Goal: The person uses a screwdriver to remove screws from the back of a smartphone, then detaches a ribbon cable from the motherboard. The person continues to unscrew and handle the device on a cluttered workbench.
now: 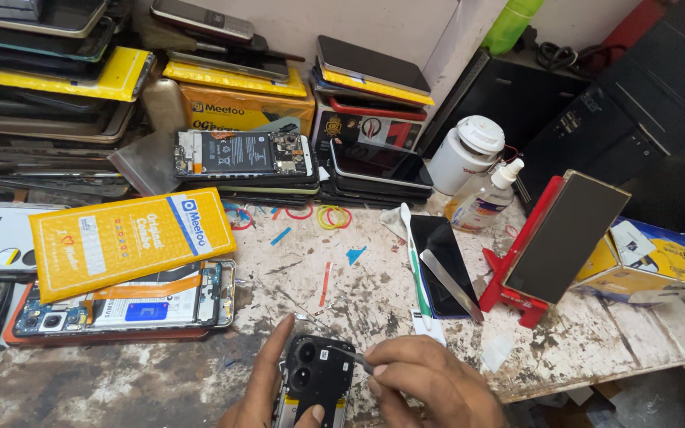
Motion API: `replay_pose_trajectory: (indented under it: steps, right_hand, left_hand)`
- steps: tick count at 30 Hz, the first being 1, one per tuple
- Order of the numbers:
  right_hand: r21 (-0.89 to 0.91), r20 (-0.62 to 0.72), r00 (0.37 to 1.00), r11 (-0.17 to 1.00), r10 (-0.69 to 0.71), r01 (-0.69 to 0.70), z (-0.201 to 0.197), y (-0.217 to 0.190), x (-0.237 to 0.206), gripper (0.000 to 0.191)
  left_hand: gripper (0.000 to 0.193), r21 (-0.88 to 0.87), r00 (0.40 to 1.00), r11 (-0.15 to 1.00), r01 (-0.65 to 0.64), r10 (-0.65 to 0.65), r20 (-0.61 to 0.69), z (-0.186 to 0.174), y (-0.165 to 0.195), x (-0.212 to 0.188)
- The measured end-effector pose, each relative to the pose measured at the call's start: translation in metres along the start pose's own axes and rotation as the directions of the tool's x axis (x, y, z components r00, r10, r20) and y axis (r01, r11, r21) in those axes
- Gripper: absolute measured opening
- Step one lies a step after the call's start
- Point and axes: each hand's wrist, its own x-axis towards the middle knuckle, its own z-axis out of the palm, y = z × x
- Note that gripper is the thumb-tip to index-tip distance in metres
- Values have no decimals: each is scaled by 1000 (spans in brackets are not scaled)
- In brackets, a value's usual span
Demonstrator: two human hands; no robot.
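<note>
Head view showed, at six o'clock on the surface [358, 277], the left hand [267, 388] closed around an opened black phone [316, 380] while the right hand [422, 380] pinched a thin tool [350, 357] at its camera end, back cover already off and inner plate still on.

We see a yellow padded envelope [131, 240] with a blue stripe, a red phone stand [517, 261], a white jar [464, 154], and a paint-flecked white table [342, 261].
</note>
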Motion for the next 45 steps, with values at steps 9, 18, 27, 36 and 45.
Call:
replay_pose_trajectory:
  steps: [9, 18, 27, 36, 45]
  right_hand:
    - [-13, 153, 979, 991, -131, 134, -5, 1, 21, 35]
    - [-51, 233, 949, 971, -214, 232, -9, -2, 36, 31]
    - [-11, -103, 988, 993, 118, -120, 13, 0, 5, 26]
    - [110, 243, 933, 963, -266, 246, -19, 22, 11, 28]
    - [143, 180, 983, 990, -20, -6, -8, 9, -29, 14]
  left_hand:
    - [102, 79, 997, 995, 68, -72, 38, 1, -17, -1]
    - [97, 122, 998, 991, -64, 64, -2, 1, -18, -3]
    - [80, 53, 998, 997, 56, -56, 15, -4, -4, -3]
    - [41, 66, 992, 991, 117, -120, 46, -10, 6, -5]
    - [25, -133, 997, 988, 78, -75, 27, -11, 3, -9]
